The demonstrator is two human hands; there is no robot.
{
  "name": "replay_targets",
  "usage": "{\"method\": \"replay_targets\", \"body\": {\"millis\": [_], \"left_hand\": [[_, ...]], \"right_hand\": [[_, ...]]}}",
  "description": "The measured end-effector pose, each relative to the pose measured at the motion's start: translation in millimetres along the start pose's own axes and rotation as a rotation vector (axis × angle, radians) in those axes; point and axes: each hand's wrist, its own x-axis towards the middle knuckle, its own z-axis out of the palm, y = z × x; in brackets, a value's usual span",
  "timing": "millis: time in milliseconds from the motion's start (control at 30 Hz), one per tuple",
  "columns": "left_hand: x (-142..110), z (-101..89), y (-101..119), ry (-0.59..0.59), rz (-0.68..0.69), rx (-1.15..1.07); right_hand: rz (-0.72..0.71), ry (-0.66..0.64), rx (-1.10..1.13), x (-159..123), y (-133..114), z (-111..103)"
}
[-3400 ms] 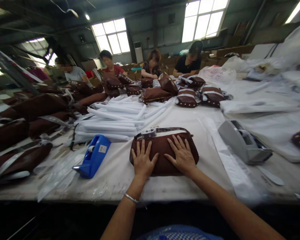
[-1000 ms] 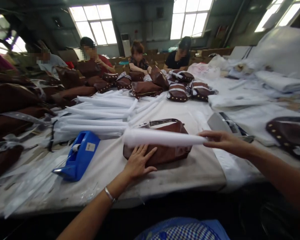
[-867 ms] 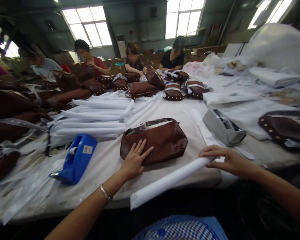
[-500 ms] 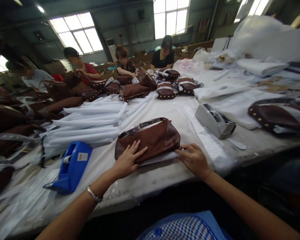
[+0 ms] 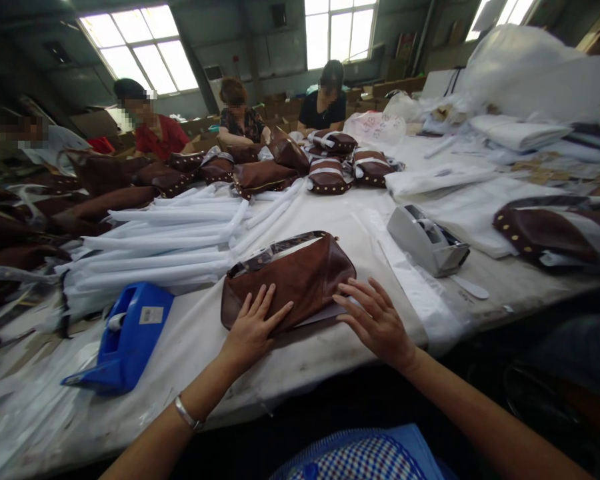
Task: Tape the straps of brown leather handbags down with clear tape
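A brown leather handbag [image 5: 305,280] lies on the table in front of me, its wrapped strap along the far edge. My left hand [image 5: 253,330] rests flat on the bag's near left part, fingers spread. At the bag's right end is my right hand [image 5: 375,320], open with fingers apart and slightly curled; whether the fingertips touch the leather I cannot tell. A white sheet [image 5: 325,313] shows from under the bag's near edge, partly hidden by the right hand.
A blue tape dispenser [image 5: 135,340] stands on the left, a grey one [image 5: 425,240] on the right. White rolls [image 5: 165,233] lie behind the blue dispenser. Several brown bags [image 5: 265,177] are heaped further back, where people [image 5: 325,107] sit. Another studded bag [image 5: 545,230] lies far right.
My right hand has opened from a pinch at the bag's lower right edge and lifted. My left hand still lies on the bag. The view has shifted slightly.
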Motion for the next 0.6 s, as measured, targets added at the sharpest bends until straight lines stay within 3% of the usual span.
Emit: {"method": "replay_targets", "body": {"millis": [100, 233, 400, 500, 600], "left_hand": [[-1.8, -1.0, 5.0, 0.019, -0.024, 0.016], [1.7, -6.3, 31.0, 0.069, -0.135, 0.041], [30.2, 1.6, 67.2, 0.109, -0.118, 0.035], [43.7, 18.2, 72.9, 0.152, -0.109, 0.056], [45.4, 31.3, 72.4, 0.194, -0.134, 0.053]], "right_hand": [[-0.076, -0.2, -0.02, 1.2, 1.3, 14.6], [-0.079, -0.289, -0.001, -13.4, 10.5, 35.2], [-0.076, -0.249, 0.06, -19.8, 16.4, 36.7], [-0.051, -0.207, 0.198, -18.0, 18.2, 22.9], [0.084, -0.103, 0.303, -15.7, 21.8, 4.7]]}}
